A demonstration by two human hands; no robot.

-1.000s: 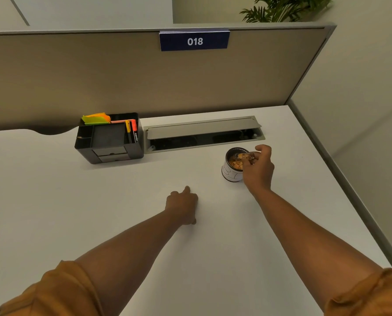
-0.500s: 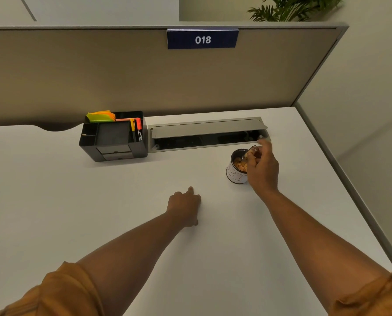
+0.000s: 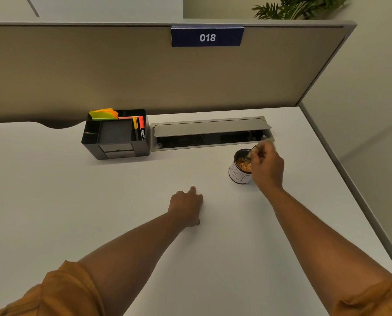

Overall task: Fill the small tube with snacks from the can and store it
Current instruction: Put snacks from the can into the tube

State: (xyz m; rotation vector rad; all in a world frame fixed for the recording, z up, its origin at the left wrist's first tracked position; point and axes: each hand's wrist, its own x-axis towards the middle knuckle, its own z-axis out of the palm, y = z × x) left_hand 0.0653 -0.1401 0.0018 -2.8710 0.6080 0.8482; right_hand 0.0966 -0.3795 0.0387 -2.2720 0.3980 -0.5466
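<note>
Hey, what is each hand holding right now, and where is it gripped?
The right hand pinches a small clear tube by its upper end over the can. The left hand rests closed on the desk, nothing visibly held.

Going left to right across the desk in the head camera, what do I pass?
Black desk organizer → left hand, curled on the desk → cable tray at the back → snack can → right hand at the can's rim.

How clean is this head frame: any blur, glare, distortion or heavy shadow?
Head view: wide-angle bending shows in the partition top and desk edge; lighting is soft and even, no glare; faint shadows sit beside the can and left hand; the right hand fingertips over the can look slightly motion-blurred, so what they pinch is unclear.
</note>
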